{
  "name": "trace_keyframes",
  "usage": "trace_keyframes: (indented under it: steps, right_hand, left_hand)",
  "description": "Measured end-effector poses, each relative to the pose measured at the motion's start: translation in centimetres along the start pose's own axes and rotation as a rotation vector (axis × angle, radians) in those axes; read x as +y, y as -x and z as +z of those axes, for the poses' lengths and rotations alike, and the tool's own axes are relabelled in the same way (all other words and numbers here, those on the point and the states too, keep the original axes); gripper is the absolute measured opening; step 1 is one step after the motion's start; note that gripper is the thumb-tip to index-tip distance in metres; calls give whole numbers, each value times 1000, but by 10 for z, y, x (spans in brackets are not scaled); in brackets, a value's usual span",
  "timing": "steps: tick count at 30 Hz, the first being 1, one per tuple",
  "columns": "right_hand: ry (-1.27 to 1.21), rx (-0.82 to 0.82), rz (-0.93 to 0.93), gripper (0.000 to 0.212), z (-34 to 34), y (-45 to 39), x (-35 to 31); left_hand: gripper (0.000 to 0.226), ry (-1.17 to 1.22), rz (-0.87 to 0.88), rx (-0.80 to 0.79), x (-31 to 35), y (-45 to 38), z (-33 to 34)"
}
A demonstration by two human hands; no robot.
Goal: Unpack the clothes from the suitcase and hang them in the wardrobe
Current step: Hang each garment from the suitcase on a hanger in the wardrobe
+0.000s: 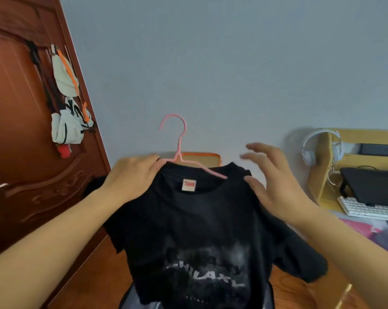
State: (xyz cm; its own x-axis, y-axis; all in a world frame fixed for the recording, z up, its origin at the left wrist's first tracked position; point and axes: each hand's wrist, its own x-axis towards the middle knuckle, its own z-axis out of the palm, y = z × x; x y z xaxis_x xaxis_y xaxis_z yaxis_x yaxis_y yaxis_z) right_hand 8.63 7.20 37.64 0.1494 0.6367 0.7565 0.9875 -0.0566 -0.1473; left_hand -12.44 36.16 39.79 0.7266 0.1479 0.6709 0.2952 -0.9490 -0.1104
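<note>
Up in front of the person, a black T-shirt (195, 221) hangs on a pink hanger (179, 150), held in the air before a bare grey wall (210, 63) with lots of open room above it. The left hand (132, 177) grips the shirt's shoulder at the hanger's end. The right hand (271, 181) is spread open, thumb touching the other shoulder, fingers in the air. A brown wooden door (16, 130) stands close on the left, with white bags (68, 108) hanging on it. A desk shelf (322, 166) on the right holds white headphones (309, 148), a black laptop (371, 186) and a white keyboard (367, 208).
</note>
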Motion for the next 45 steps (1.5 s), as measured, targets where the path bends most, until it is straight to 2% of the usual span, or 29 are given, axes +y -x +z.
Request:
trace_keyframes:
  steps: [1,3,5,9,12,13,14,16,17,18,20,22,23,24,25,27,29,31,33,36,39,41,42,45]
  right_hand:
    - [-17,-69,123,36,3,-4,3]
    - [27,-305,310,23,7,-8,11]
    - [102,-398,320,30,12,-6,12]
    - [179,-237,148,31,13,-12,-5]
    - [251,-43,142,34,0,-17,2]
    - [266,17,154,37,-7,-16,8]
    - [258,57,178,39,-13,-16,14]
    - [202,60,233,39,-21,-17,24]
    - [199,37,246,39,-22,-18,26]
    - [235,28,236,39,-23,-18,28]
    - [352,19,151,45,-26,-15,29]
    - [360,-32,83,48,-26,-8,32]
    - [324,-48,75,49,-23,-5,34]
    - [272,-59,93,50,-20,-4,34]
    - [207,-63,123,49,-16,-4,31]
    - [84,-55,166,48,-6,-8,22]
    - [9,-94,168,48,1,-15,12]
    - [-54,-153,147,37,6,-21,4]
    - [-203,-227,117,30,10,-25,-5]
    - [-383,-256,93,32,21,-25,-23]
    - [-511,3,71,25,40,-29,-56]
    - [-622,71,31,30,51,-38,-79]
    - [-601,31,23,38,59,-43,-85]
    - [-262,-193,22,49,80,-61,-94]
  left_hand:
    - [53,69,-69,13,10,-5,-5]
    - [51,149,-127,5,23,-11,-15]
    - [58,176,-133,-57,34,-15,-23]
    - [69,186,-100,-105,56,-26,-34]
    - [53,14,-59,62,48,-7,-42]
    - [49,-35,-128,130,41,9,-40]
    - [51,-14,-277,170,33,25,-36]
    - [51,254,-612,143,21,50,-25]
    - [36,394,-697,137,15,58,-19]
    - [18,447,-716,156,4,63,-11]
    - [29,393,-749,151,-22,64,-10]
    - [42,245,-832,-37,-47,59,-19]
    - [40,135,-845,-163,-55,55,-24]
    - [35,77,-809,-214,-59,51,-26]
    - [33,105,-731,-191,-52,46,-30]
    - [38,377,-539,-95,-13,34,-47]
    - [44,515,-359,-220,31,27,-58]
    - [33,347,-234,-344,55,35,-54]
    - [32,213,-239,-281,53,50,-50]
    - [45,53,-242,-211,36,79,-53]
    - [50,-97,-189,-240,21,96,-64]
    - [47,-216,-163,-236,8,104,-77]
    - [44,-218,-188,-204,0,106,-88]
    - [36,-75,-358,-48,-40,122,-132]
